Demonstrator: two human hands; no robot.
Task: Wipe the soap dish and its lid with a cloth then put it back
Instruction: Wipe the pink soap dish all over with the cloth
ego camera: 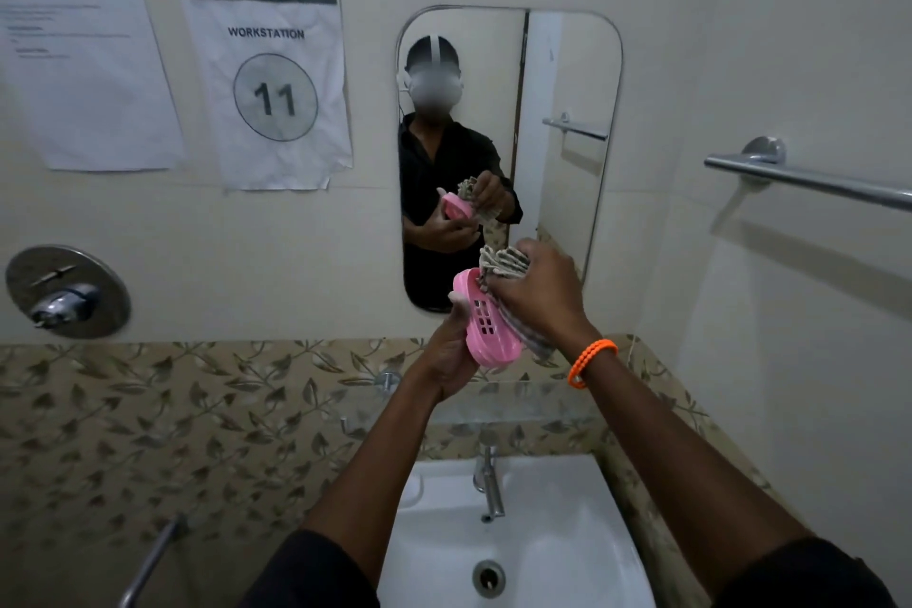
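A pink plastic soap dish with slotted holes is held up in front of the mirror, tilted on its side. My left hand grips it from below and the left. My right hand clutches a bunched grey striped cloth and presses it against the dish's upper right side. Part of the cloth hangs down behind the dish. The lid is not visible as a separate piece.
A mirror hangs on the wall straight ahead. A glass shelf runs below my hands, above a white sink with a chrome tap. A towel bar is at right, a shower valve at left.
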